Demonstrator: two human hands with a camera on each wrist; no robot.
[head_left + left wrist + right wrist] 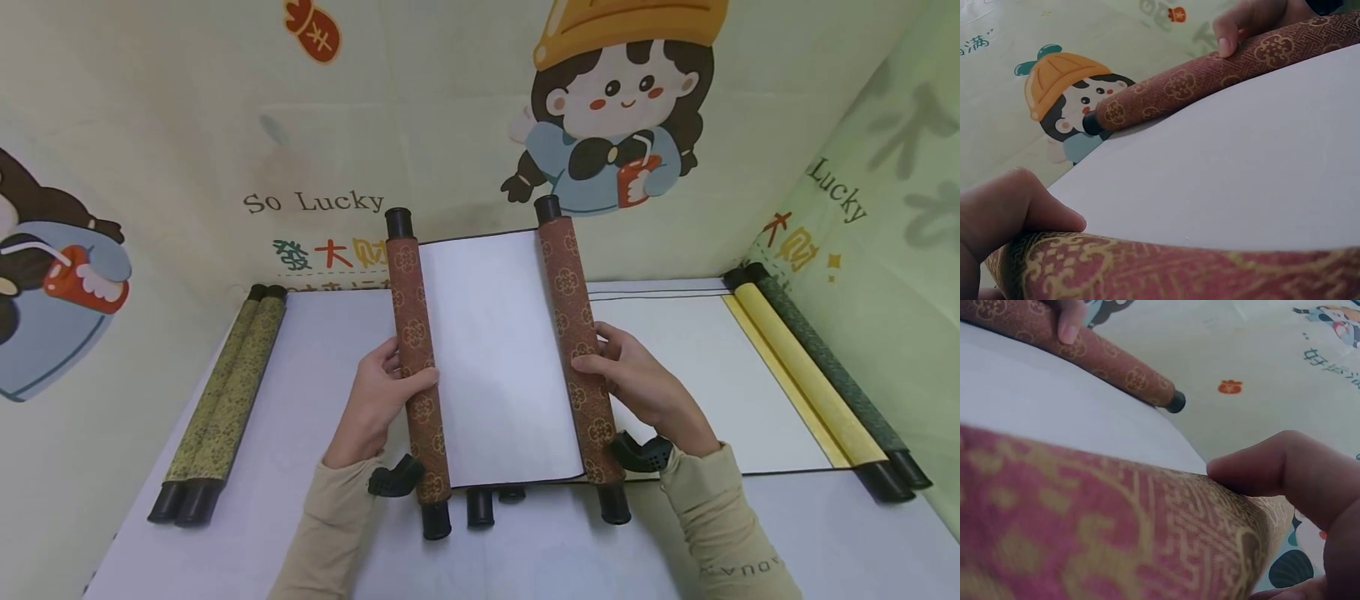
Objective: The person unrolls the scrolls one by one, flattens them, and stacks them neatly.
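Note:
A partly unrolled scroll (498, 358) with a white sheet is held up above the table, a reddish-brown patterned roll at each side with black end knobs. My left hand (375, 398) grips the left roll (412, 333), thumb across its front. The right roll (573, 325) is gripped by my right hand (648, 379), its thumb also in front. In the left wrist view the left thumb (1047, 203) presses at the roll's edge beside the white sheet. The right wrist view shows the right thumb (1272, 465) on the near roll (1104, 519). Most other fingers are hidden behind the rolls.
At the table's left lie two olive-green patterned rolls (225, 400) side by side. To the right, a white sheet (697, 375) runs to a yellow roll (810, 375), with a dark green roll (832, 358) beyond. Black knobs (480, 508) show below the held scroll. Printed cloth (450, 125) stands behind.

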